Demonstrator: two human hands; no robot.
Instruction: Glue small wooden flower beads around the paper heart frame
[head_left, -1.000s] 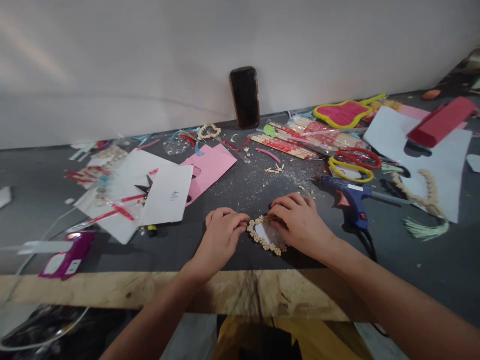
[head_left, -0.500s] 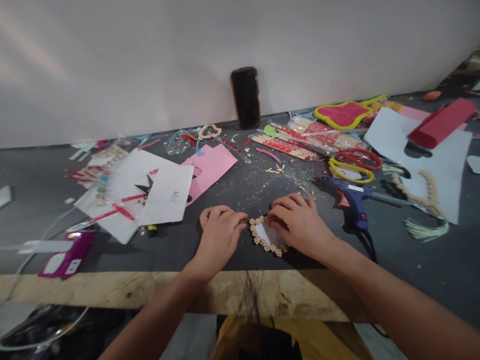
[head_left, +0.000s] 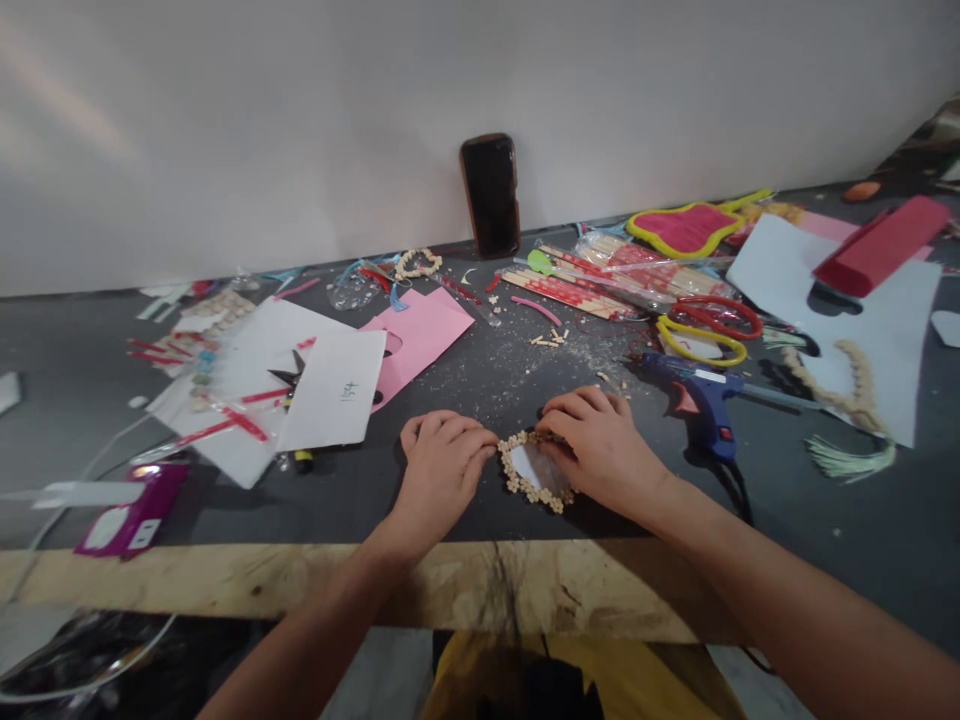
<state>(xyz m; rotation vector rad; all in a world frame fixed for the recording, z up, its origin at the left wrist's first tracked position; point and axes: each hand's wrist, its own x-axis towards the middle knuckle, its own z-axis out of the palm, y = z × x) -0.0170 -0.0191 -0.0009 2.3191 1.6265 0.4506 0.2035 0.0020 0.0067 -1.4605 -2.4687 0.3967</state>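
Note:
A small ring of pale wooden flower-shaped pieces (head_left: 534, 492) lies flat on the dark table near its front edge, with a pale, smooth centre that could be paper or mirror. My right hand (head_left: 600, 450) grips its right side, thumb and fingers closed over the rim and hiding part of it. At the left rim, the bent fingers and thumb of my left hand (head_left: 444, 460) come together, fingertips touching the edge. Right of my right hand lies a blue glue gun (head_left: 705, 400). Small wooden bits (head_left: 551, 340) are scattered beyond the ring.
Yellow-and-red-handled scissors (head_left: 709, 330) and packed red-and-wood sticks (head_left: 577, 290) lie behind the glue gun. A phone (head_left: 491, 195) leans against the wall. Left are pink paper (head_left: 420, 335), white sheets (head_left: 330, 390) and a purple packet (head_left: 139, 510). A tasselled bead string (head_left: 855, 390) lies right.
My left fingertips have shifted slightly right, up against the ring's left rim. My right hand and the ring have hardly moved.

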